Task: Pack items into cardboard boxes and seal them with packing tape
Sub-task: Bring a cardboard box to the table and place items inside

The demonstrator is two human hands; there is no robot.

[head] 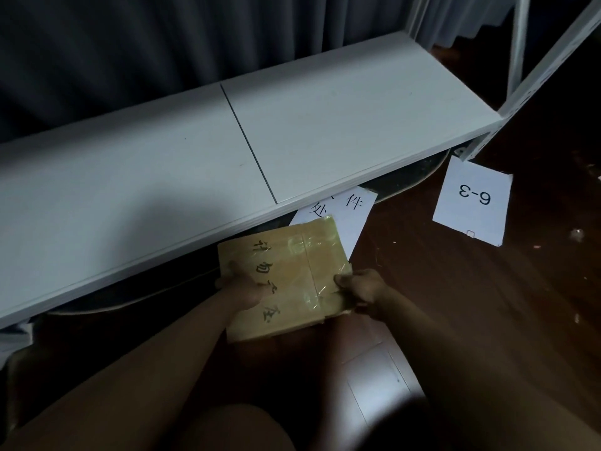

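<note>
A flat brown cardboard box (292,255) with dark handwritten characters and shiny clear tape over its seam sits low above the dark wooden floor, just in front of a white shelf. My left hand (240,288) grips its left side, thumb on top across the writing. My right hand (361,288) grips its right edge, thumb on the taped top and fingers curled under. The far corner of the box overlaps a white paper sheet.
The long white shelf board (227,148) runs across the view with a dark curtain behind it. A white sheet with characters (351,216) and a sheet marked "6-3" (471,203) lie on the floor. A white metal rack post (517,43) stands at the right.
</note>
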